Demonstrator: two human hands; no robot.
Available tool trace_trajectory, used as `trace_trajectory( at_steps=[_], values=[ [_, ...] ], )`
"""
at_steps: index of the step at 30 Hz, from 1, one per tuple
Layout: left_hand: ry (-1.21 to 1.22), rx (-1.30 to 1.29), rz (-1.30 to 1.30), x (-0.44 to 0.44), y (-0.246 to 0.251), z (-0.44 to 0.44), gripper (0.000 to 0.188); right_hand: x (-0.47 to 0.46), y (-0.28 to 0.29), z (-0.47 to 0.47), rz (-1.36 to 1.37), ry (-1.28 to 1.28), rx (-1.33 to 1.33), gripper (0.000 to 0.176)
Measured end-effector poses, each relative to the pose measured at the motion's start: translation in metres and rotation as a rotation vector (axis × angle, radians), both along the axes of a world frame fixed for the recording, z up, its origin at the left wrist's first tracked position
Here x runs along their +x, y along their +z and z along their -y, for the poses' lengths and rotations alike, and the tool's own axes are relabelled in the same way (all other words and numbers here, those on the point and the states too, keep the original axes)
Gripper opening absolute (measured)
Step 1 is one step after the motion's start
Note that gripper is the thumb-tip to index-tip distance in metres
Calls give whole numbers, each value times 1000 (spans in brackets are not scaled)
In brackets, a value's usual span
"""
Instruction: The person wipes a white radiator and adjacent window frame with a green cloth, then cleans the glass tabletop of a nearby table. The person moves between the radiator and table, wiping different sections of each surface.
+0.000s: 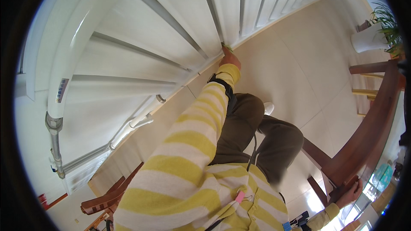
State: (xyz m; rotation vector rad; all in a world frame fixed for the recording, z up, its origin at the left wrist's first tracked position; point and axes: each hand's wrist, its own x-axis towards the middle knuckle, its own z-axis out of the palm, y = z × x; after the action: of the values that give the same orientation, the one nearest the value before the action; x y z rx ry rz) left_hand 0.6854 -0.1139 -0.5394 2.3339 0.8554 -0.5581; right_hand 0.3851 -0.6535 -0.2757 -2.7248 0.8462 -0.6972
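My left hand (230,59) reaches to the bottom of a white panel radiator (179,22) and holds a small greenish piece, perhaps a cloth (227,46), against the lower end of a groove between two panels. Most of that piece is hidden by the fingers. A yellow-and-white striped sleeve and a black wrist strap cover the arm. At the lower right, my right hand (352,193) grips the edge of a dark wooden table (362,144) with a glass top. My bent knees in dark trousers lie between the two hands.
Metal and white pipes (55,134) run along the radiator's left end. A wooden chair (109,195) stands at the lower left. A white plant pot (369,38) with a green plant is at the upper right, above the table's wooden legs. Pale floor tiles (289,70) lie ahead.
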Motion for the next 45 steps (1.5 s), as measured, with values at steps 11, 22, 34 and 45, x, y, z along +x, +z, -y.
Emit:
trace_trajectory(
  at_steps=[11,22,34,45],
  values=[
    [-434,252,113,-20,2,-40,51,-1,-1,3,-3,27,-13,22],
    [-277,348,475,-78,22,-67,41,1,-3,6,5,9,-8,22],
    [-146,218,372,-81,-16,-89,27,2,-1,6,-13,14,-39,22],
    [940,-1061,605,-97,21,-94,29,0,-2,7,-33,19,-29,23]
  ],
)
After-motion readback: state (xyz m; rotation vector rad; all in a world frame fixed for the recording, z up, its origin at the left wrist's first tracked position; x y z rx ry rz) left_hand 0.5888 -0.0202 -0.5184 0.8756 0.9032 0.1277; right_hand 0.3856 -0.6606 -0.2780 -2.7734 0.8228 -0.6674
